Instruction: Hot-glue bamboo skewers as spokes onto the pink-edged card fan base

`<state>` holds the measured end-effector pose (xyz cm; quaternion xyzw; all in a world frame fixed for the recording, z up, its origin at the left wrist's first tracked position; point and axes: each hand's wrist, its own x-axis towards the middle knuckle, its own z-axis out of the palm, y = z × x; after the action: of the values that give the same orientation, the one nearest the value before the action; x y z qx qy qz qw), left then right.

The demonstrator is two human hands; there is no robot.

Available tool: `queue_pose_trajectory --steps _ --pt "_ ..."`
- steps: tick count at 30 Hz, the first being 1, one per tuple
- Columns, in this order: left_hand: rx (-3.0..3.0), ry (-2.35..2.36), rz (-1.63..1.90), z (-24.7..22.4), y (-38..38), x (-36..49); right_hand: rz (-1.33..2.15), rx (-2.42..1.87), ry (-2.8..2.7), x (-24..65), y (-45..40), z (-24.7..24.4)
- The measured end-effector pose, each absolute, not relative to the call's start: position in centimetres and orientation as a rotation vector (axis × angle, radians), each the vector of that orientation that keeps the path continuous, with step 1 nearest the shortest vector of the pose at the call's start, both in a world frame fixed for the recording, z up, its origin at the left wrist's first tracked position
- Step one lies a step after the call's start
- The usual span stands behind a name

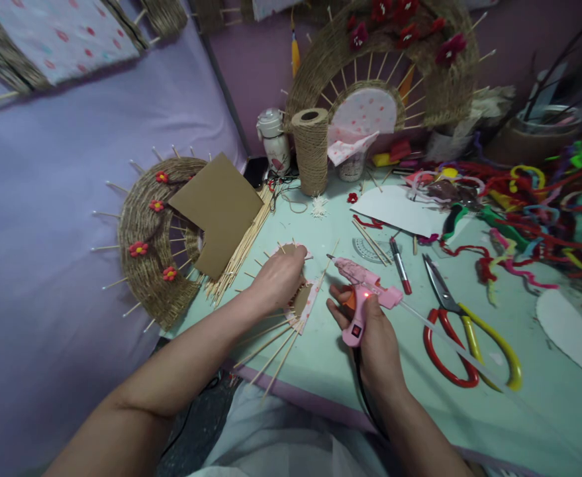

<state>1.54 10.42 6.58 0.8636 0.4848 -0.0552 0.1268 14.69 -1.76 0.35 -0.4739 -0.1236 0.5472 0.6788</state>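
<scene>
My right hand (383,338) is wrapped around the handle of a pink hot glue gun (363,285). A red light glows on the gun, and a long clear glue stick (457,348) runs out of its back. Its nozzle points left, toward my left hand (281,278). That hand is closed, fingers down, over a small cardboard piece (300,301) edged with white, red-dotted material. Thin wooden sticks (273,354) fan out from around this piece. My fingertips and whatever they pinch are hidden.
Scissors (452,308), a marker (400,265) and a protractor (370,250) lie to the right. Colourful pipe cleaners (529,218) heap beyond. A twine spool (311,156) stands behind. At left are a twine-woven fan (144,285), folded cardboard (221,205) and a stick bundle (236,258).
</scene>
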Motion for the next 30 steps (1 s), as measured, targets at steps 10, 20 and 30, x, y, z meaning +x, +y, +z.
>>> queue_pose_trajectory --steps 10,20,30 --pt "2.527 1.394 -0.158 6.46 10.48 1.48 1.223 -1.051 -0.292 14.66 -1.89 0.25" --pt "2.589 1.390 -0.212 6.63 10.30 1.54 1.240 -1.086 -0.266 14.67 -1.72 0.50" --pt "2.586 1.420 -0.246 6.65 10.50 1.71 1.249 -1.110 -0.253 14.65 -1.65 0.55"
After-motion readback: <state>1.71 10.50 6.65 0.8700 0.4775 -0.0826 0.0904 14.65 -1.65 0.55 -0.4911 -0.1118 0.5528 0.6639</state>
